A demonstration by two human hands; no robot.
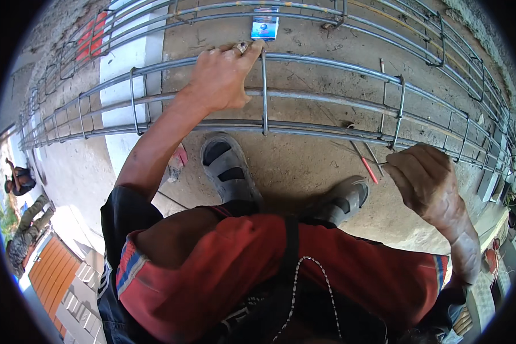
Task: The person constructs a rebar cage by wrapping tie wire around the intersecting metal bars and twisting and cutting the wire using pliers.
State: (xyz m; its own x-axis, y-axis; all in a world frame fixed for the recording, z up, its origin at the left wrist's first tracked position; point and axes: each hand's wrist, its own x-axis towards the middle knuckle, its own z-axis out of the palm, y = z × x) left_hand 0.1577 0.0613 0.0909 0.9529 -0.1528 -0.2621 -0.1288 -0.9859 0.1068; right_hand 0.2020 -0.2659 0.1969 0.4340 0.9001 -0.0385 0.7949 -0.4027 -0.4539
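A long rebar cage (318, 92), made of steel bars with square stirrups, runs across in front of me. My left hand (223, 77), with a ring on one finger, is closed over its upper bars beside a stirrup (264, 90). Low on the right, my right hand (425, 180) is curled just below the near lower bars, by another stirrup (398, 114). A thin dark metal end (382, 163) pokes out from its fingers; the rest is hidden in the fist. On the ground to the left of that hand lies a thin tool with a red handle (369, 170).
A second rebar cage (382, 30) lies beyond the first. Between them is a blue and white packet (265, 26). My sandalled feet (230, 167) stand on the dusty floor near the cage. Two other people (21, 180) are at the far left, near an orange-brown slatted panel (51, 275).
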